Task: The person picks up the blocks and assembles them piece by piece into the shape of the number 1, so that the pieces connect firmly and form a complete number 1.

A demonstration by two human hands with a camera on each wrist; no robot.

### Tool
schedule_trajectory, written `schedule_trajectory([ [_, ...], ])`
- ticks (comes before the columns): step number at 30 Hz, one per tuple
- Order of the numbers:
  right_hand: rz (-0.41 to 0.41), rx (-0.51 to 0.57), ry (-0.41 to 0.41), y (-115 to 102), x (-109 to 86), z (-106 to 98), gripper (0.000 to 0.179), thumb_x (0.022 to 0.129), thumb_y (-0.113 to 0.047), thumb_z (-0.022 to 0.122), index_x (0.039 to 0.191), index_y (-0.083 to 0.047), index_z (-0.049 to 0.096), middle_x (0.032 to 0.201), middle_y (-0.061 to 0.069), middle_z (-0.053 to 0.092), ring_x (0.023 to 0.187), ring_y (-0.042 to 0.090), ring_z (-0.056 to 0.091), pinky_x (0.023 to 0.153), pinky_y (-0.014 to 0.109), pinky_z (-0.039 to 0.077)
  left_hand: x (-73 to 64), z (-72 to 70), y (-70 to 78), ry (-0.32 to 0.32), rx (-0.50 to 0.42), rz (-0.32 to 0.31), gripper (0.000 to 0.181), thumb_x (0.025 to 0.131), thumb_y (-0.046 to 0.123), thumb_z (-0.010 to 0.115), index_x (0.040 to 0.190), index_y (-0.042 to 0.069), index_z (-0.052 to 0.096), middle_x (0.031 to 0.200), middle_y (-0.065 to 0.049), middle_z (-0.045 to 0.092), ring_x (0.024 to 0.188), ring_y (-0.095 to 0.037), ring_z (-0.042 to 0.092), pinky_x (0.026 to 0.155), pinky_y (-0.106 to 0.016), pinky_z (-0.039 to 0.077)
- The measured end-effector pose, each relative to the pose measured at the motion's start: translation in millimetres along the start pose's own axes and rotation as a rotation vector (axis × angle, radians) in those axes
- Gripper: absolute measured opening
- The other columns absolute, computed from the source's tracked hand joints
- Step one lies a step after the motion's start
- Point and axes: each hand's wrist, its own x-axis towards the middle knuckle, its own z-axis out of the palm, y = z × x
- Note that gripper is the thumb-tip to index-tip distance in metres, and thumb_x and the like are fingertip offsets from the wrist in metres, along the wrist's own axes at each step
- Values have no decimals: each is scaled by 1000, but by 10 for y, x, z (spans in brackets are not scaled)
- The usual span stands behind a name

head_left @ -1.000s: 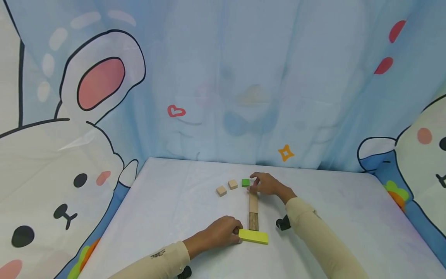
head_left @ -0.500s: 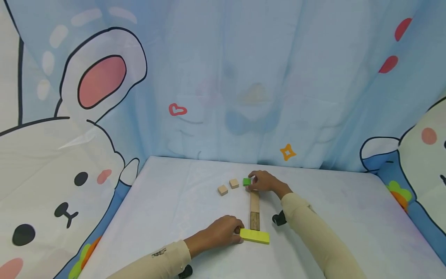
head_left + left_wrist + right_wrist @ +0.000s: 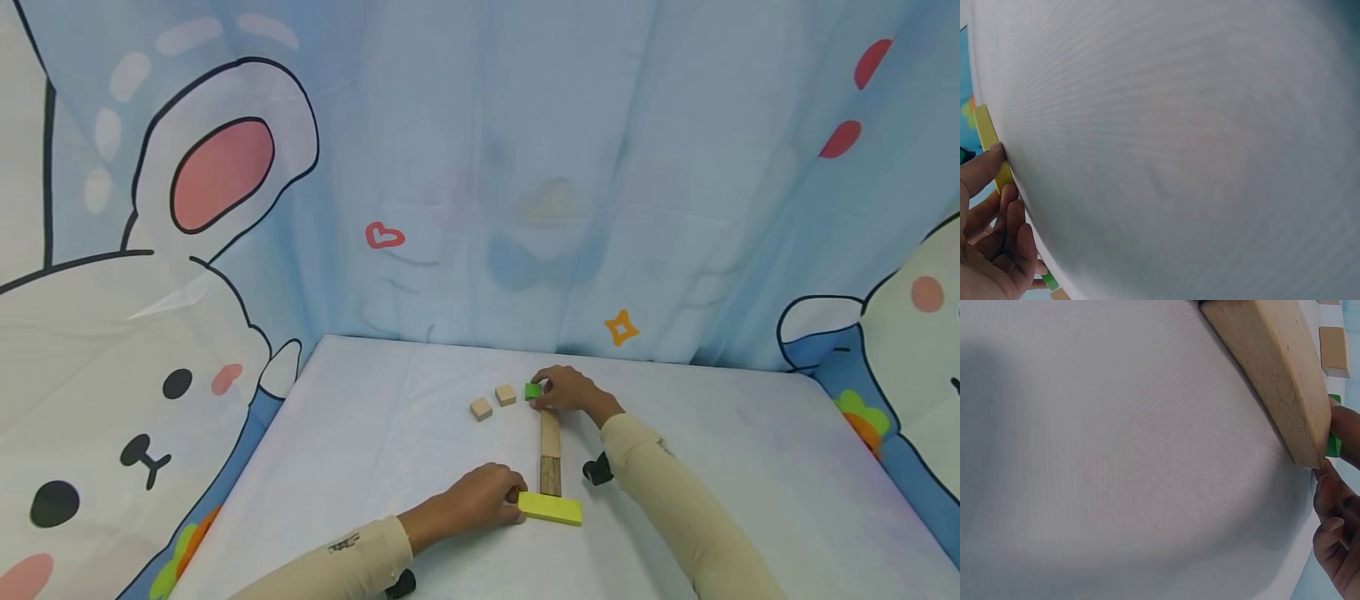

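White table, blue cartoon curtain, right fingers apparently pinching green cube

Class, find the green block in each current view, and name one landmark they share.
Head: the green block is just right of centre, below mid-height, at the fingertips of the right hand.
Left wrist: the green block shows small near the bottom edge, toward the left.
Right wrist: the green block shows near the right edge, about mid-height.
Shared landmark: the pale wooden cube nearest it.
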Motion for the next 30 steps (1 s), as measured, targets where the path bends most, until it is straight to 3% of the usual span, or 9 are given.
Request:
schedule_trajectory([
  [30,-6,19,40,-2,-24,-9,45,88,-30,78,125,-6,68,98,5,68,87,18,60,76,38,50,6,6,1,4,-8,1,30,83,21,83,110,9,75,84,8,67,71,2,49,68,-15,45],
])
